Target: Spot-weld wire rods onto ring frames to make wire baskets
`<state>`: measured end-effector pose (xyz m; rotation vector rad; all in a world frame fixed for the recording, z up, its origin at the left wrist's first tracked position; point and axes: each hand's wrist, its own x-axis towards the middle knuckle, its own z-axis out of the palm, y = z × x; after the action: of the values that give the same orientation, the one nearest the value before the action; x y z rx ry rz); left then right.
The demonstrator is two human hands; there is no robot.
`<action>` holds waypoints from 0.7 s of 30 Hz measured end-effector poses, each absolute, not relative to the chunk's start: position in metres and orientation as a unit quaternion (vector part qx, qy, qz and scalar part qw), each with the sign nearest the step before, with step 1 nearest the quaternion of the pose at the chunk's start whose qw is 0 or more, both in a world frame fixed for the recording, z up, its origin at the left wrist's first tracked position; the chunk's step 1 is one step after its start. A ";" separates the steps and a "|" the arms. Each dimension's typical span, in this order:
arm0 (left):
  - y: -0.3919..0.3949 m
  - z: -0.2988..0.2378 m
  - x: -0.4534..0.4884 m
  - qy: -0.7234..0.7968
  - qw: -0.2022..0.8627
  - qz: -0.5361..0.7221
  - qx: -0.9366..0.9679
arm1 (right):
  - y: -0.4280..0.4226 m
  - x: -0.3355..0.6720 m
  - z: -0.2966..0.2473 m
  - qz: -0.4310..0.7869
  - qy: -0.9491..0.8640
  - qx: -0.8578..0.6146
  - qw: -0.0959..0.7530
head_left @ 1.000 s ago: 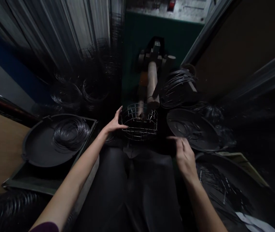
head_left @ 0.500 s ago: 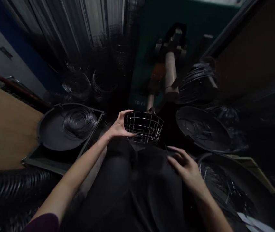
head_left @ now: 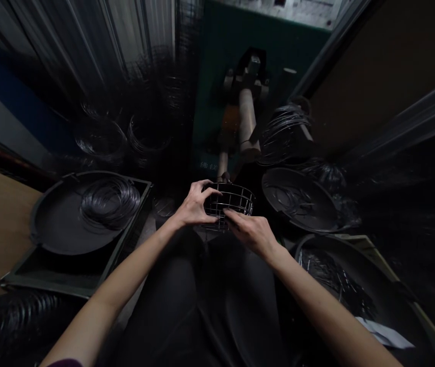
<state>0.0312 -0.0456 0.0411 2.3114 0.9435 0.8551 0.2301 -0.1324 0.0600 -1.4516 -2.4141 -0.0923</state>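
Note:
A small round wire basket (head_left: 240, 194) stands out in front of my knees, below a machine's lower arm. My left hand (head_left: 195, 206) grips its left side, thumb low and fingers over the upper rings. My right hand (head_left: 252, 230) has come up to the basket's near side, thumb and fingers pinched together against the wires. A short thin wire showed at these fingertips a moment ago; now the fingers mostly hide it.
A green machine (head_left: 210, 76) with a thick metal arm (head_left: 246, 114) stands ahead. To the left, a black pan (head_left: 59, 214) holds a wire coil (head_left: 110, 203). On the right are a smaller pan (head_left: 313, 206) with wire rings and a larger pan (head_left: 381, 275) with short wire pieces.
My right hand has moved left and up from beside my knee to the basket's near side. My left hand still grips the basket. The view has shifted slightly to the right.

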 end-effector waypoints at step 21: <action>-0.014 0.051 0.043 0.350 0.269 0.303 0.845 | -0.097 0.241 0.069 -0.066 -0.840 -0.516 0.153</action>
<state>0.0431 -0.0138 0.0514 2.2779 0.9441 0.8176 0.2411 -0.0968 0.0688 -1.4800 -2.4100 -0.1885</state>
